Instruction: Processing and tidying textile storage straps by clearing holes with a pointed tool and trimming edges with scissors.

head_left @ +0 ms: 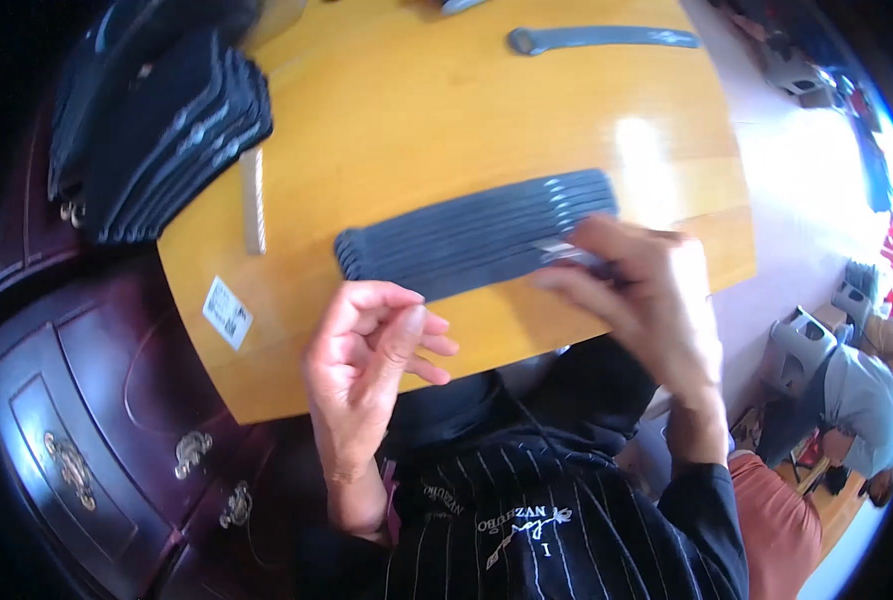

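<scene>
Straps (467, 235), dark grey and overlapped in a neat row, lie across the near half of a yellow wooden tabletop (417, 120), just beyond a worker's two bare hands. The left hand (367, 355) is near the row's left end, in front of its near edge, its fingers loosely bent and apart and its thumb tip close to the forefinger; whether the two touch, one cannot tell. The right hand (652, 295), blurred, is at the row's right end, overlapping its near corner in view, with thumb and forefinger curved toward each other around a small shiny spot; whether they pinch anything there, one cannot tell. Pale marks line the straps near that end. A single strap (607, 38) lies well apart at the far edge. To the left are a pale strip (255, 200), a white label (228, 313) and a black stack (187, 140).
</scene>
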A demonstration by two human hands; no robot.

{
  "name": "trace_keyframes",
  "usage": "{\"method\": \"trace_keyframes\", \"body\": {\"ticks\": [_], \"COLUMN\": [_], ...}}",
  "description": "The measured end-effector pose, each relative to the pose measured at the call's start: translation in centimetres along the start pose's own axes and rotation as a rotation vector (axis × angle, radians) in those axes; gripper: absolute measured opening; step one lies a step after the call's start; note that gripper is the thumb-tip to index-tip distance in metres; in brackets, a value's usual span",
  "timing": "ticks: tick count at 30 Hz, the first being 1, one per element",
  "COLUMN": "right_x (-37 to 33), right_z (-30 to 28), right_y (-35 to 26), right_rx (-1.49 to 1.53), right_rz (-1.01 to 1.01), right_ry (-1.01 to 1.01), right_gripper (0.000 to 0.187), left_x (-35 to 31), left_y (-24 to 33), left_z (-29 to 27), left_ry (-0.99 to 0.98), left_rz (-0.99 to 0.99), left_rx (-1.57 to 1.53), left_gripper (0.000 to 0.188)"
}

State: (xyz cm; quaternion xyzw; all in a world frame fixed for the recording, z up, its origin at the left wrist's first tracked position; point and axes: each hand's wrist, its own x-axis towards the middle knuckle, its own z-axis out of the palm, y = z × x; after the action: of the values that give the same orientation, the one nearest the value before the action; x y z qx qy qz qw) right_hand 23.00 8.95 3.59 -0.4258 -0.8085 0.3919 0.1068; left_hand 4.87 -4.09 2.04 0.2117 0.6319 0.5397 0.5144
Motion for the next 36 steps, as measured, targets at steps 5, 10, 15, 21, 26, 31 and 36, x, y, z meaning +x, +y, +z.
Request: {"method": "trace_keyframes", "body": {"ticks": [5, 10, 15, 21, 26, 31, 36], "right_x": [1.7, 5.0, 12.2, 10.0, 0.0, -5.8, -6.0], "right_z": [0.9, -3.0, -3.4, -4.0, -3.4, -1.6, -0.4], "right_y": [0.6, 0.9, 5.8, 5.2, 2.8, 0.7, 1.4], "right_rx": [-0.013, -0.105, -0.485, -0.265, -0.142, -0.018, -0.028], "right_rz": [-0.038, -0.029, -0.149, -0.111, -0.026, -0.125, -0.092], "right_ry": [-0.100, 0.099, 0.419, 0.412, 0.251, -0.003, 0.030], "right_gripper": [0.024, 0.020, 0.021, 0.020, 0.018, 0.022, 0.019], "left_x": [1.8, 1.1, -0.1, -1.2, -2.1, -2.8, -4.2], "left_y": [-0.7, -0.7, -0.8, -1.6, -3.2, -2.9, -3.4], "left_z": [0.1, 0.2, 1.8, 3.6, 2.8, 3.5, 1.5], "left_ry": [-0.052, -0.060, -0.011, -0.086, -0.112, -0.134, -0.091], "left_rz": [-0.085, -0.060, 0.035, 0.107, 0.251, 0.364, 0.291], "left_rx": [-0.002, 0.037, 0.129, 0.198, 0.195, 0.211, 0.067], "left_gripper": [0.018, 0.018, 0.014, 0.015, 0.027, 0.028, 0.015]}}
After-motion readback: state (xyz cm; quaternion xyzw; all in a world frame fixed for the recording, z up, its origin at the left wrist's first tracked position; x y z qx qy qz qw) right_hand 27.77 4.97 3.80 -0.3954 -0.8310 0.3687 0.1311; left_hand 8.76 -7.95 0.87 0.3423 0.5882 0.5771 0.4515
